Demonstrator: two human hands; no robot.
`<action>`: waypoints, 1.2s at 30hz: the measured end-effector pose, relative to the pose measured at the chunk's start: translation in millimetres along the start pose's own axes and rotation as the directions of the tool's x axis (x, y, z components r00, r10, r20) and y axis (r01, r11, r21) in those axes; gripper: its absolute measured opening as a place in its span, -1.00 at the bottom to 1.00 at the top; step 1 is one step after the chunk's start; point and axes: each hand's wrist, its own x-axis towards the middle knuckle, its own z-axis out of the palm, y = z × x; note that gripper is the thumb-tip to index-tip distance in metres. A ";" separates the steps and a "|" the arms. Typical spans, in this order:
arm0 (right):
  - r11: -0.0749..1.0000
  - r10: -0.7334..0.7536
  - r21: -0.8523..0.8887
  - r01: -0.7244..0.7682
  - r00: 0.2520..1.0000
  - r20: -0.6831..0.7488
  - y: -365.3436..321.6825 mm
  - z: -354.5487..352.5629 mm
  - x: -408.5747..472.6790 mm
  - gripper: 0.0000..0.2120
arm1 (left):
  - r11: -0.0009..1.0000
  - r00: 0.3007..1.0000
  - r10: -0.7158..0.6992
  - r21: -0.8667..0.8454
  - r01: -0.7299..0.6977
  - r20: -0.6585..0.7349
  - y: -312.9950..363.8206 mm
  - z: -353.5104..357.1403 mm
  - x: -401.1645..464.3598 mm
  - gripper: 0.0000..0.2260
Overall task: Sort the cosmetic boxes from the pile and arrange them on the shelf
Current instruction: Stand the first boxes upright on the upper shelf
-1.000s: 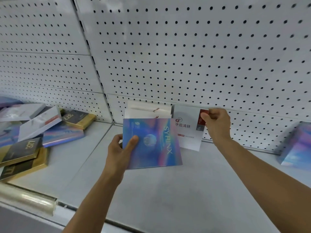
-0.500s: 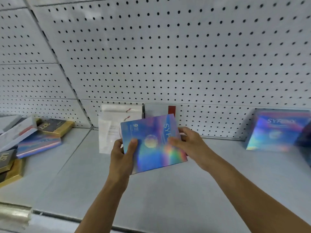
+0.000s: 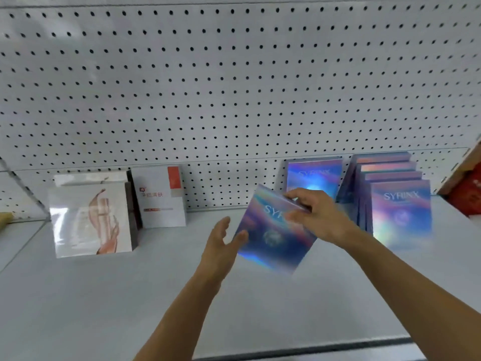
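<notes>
Holographic blue-violet card covers the cosmetic box [image 3: 273, 230] at the centre of the frame, printed "SYRINX" and held tilted above the white shelf [image 3: 130, 295], its lower edge blurred. The right hand [image 3: 316, 216] grips this box at its upper right part, fingers curled over the top edge and across the front. The left hand [image 3: 221, 242] sits just beside the box's lower left edge with fingers straight and spread; the thumb tip lies at the edge (whether it actually touches cannot be told), and it holds nothing.

Right of centre, a single matching box [image 3: 313, 175] stands upright against the perforated back panel [image 3: 234, 87], partly hidden by the right hand. Further right, a row of matching boxes [image 3: 390, 201] stands one behind another, front box facing the camera, the ones behind showing only their top edges.

Left of centre, a white box with a red patch [image 3: 158, 196] and Chinese lettering stands against the back panel. Just beside it, lower left, a white box with a skin-toned swirl print [image 3: 89, 220] stands nearer the camera, with another box behind it showing only its top. At the right edge of the frame, a red and brown carton [image 3: 466, 188] is partly cut off.
</notes>
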 end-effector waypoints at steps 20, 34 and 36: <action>0.849 -0.168 -0.518 0.105 0.983 -0.076 81.1 -68.4 68.2 -0.60 | 0.991 0.964 0.090 0.078 -0.113 0.250 57.3 125.5 74.2 -0.61; 0.755 -0.352 -0.636 0.161 0.917 -0.186 91.3 -55.7 85.9 -0.67 | 0.950 0.980 0.142 0.259 -0.176 0.142 51.4 136.5 98.7 -0.52; 0.769 -0.300 -0.628 0.122 0.936 -0.185 84.2 -51.3 79.4 -0.65 | 0.903 0.967 0.198 0.354 -0.243 0.158 51.2 131.4 95.8 -0.48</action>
